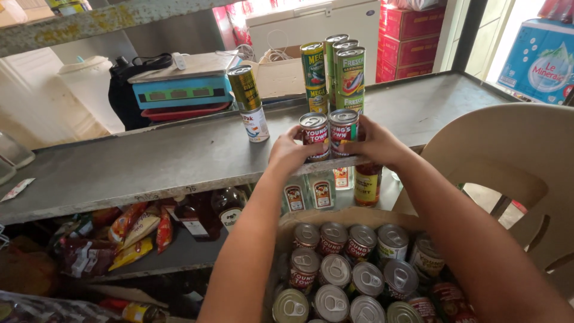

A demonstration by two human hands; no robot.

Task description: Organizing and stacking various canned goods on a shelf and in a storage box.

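Note:
Two red-labelled tin cans stand side by side near the front edge of a grey shelf (149,161). My left hand (289,153) is wrapped around the left can (314,134). My right hand (376,143) grips the right can (344,128). Behind them stand stacked green and yellow cans (335,69). To the left, a yellow-green can rests on a white can (250,101). Below my arms, an open cardboard box (293,222) holds several more cans (350,269) with pull-tab lids.
A blue weighing scale (179,90) sits at the back of the shelf. Bottles (209,212) and snack packets (128,230) fill the lower shelf. A beige plastic chair (508,161) stands at right. Red cartons (412,36) are stacked far behind.

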